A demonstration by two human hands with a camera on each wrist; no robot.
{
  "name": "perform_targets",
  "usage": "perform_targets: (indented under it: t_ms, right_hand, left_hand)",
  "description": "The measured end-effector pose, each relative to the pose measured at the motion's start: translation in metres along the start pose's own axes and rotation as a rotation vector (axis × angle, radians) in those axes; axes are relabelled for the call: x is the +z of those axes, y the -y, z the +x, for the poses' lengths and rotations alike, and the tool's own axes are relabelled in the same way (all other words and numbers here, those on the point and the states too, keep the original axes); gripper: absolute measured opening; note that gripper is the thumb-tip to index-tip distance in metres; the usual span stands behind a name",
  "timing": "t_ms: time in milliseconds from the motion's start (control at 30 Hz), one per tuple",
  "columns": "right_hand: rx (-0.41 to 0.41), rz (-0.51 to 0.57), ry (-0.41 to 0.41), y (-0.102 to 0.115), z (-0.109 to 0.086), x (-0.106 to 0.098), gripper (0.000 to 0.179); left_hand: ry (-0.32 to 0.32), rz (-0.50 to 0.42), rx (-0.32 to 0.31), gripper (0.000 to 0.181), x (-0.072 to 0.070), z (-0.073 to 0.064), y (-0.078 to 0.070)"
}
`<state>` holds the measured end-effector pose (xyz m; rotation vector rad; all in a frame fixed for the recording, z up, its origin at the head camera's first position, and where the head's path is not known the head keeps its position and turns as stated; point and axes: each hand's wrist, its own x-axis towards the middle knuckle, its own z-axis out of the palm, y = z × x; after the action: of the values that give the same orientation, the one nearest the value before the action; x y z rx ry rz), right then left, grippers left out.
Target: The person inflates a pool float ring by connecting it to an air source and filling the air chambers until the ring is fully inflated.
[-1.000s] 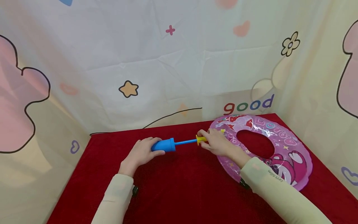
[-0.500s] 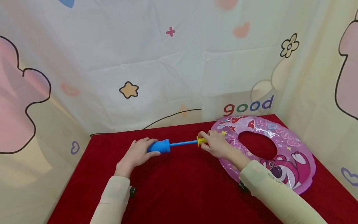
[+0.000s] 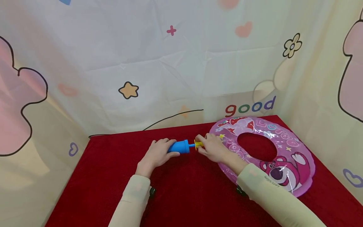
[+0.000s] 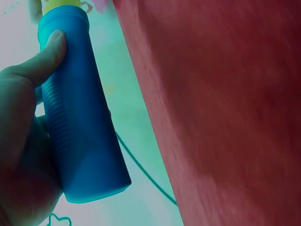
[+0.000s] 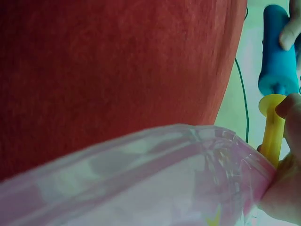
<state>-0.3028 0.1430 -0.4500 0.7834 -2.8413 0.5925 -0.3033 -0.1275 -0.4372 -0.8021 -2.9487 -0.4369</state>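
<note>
- Blue hand pump [image 3: 180,147], centre of the head view; your left hand [image 3: 158,153] has its fingers curled round the barrel.
- Yellow handle [image 3: 199,144]: your right hand [image 3: 214,148] grips it, beside the pink swim ring [image 3: 295,141] at right.
- Short rod [image 3: 192,145] showing: you seem mid-pumping, nearly compressed; the next stroke calls for both ends in line.

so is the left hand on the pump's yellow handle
No, the left hand grips the blue pump barrel; the right hand holds the yellow handle.
</note>
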Motion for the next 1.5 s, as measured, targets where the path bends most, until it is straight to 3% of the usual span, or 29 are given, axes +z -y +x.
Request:
perform_targets:
  t_ms: [233,400,700,867,1000,1200,1500]
  right_hand:
    - [-0.025,-0.003,0.02,0.003,0.001,0.002,0.038]
    - [-0.046,0.021,-0.002,-0.002,0.0,-0.003,0.035]
    - [-0.072,0.027,-0.048,-0.015,-0.004,-0.01,0.034]
    - [-0.065,0.024,-0.076,-0.018,-0.007,-0.013,0.034]
    - [-0.065,0.014,-0.086,-0.014,-0.004,-0.014,0.035]
    - [-0.025,-0.016,-0.052,-0.006,0.001,-0.011,0.037]
    - [0.048,-0.017,-0.021,0.003,0.0,0.0,0.041]
  left_hand:
    - [-0.003,-0.005,0.007,0.058,0.004,0.001,-0.004]
    - [-0.02,-0.022,-0.002,0.055,-0.001,-0.01,0.012]
    - [-0.023,-0.024,-0.023,0.057,-0.024,-0.031,0.046]
    - [-0.031,-0.019,-0.039,0.058,-0.031,-0.038,0.053]
    - [-0.043,-0.006,-0.025,0.059,-0.032,-0.035,0.048]
    - [-0.026,0.003,-0.006,0.062,-0.025,-0.021,0.028]
    - [-0.03,0.008,-0.01,0.061,0.0,0.0,-0.004]
